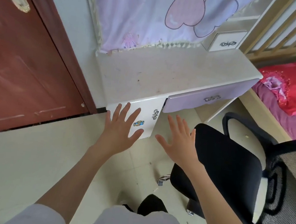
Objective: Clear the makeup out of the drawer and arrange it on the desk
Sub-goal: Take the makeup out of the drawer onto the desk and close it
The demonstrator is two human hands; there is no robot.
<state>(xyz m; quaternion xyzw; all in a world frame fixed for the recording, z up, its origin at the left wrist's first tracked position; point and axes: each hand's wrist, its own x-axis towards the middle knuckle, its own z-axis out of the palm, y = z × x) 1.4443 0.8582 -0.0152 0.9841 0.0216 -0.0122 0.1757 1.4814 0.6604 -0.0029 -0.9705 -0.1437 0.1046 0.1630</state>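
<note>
No makeup sits on the bench (165, 73) yet; lavender drawer (199, 101) at two o'clock barely ajar, left hand (121, 127) and right hand (178, 142) spread empty.

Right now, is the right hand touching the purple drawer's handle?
Apart. The head view shows the right hand spread open over the floor beside the black chair, well below the purple drawer and its silver handle.

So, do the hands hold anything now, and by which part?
Nothing is held. The left hand and the right hand are both open, fingers spread, in front of the desk.
</note>
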